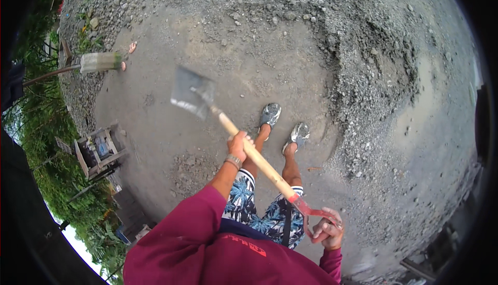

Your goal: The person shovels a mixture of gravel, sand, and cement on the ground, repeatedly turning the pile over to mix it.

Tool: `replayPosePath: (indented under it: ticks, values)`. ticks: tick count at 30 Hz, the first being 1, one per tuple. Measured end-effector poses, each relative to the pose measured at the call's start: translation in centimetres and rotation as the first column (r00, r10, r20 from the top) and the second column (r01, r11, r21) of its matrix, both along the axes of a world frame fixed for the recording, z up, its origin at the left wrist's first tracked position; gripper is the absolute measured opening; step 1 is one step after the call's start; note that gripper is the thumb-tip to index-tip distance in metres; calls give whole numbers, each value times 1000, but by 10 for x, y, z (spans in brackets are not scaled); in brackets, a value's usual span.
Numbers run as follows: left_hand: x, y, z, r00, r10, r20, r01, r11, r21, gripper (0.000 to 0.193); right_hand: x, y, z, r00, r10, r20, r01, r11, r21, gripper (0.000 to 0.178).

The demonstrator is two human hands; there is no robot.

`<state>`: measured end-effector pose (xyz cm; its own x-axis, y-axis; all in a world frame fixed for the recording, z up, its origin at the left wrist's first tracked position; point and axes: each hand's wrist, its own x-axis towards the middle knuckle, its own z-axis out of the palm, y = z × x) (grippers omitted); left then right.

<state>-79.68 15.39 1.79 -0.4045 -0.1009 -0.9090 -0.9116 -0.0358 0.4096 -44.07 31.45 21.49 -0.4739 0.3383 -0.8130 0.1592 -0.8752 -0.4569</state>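
A shovel [267, 172] with a pale wooden shaft and a red D-shaped handle slants across the front of my body. My left hand [239, 146] is closed round the shaft below the blade. At the other end, my right hand [328, 229] has its fingers wrapped about the red handle [306, 210]. The square metal blade [192, 91] hangs over the grey ground to the left of my feet, slightly blurred. Whether it carries any material is hard to make out; a bright streak shows along its lower edge.
A gravel heap [371, 67] spreads across the far and right side. Left are a whitish post-like block [101, 62] on a pole, a wooden crate [98, 150] and green plants [41, 145]. My feet, in grey patterned shoes [271, 115], stand on packed ground.
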Motion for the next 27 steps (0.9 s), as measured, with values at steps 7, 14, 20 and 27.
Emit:
replayPosePath:
  ticks: [7,14,20,27]
  values:
    - [0,76,-82,964,-226,140,217,973,77,17,-63,-45,29,895,-431,117,435,900,-9,54]
    - [-27,77,-65,936,-165,312,74,955,286,20,-177,-67,-14,776,-621,109,631,766,-124,40]
    - [-150,83,-35,977,-123,173,42,910,413,14,-343,-59,-34,808,-585,66,589,803,-92,38]
    - [-157,74,0,962,-104,254,2,928,373,11,-352,-69,0,785,-617,56,616,769,-170,51]
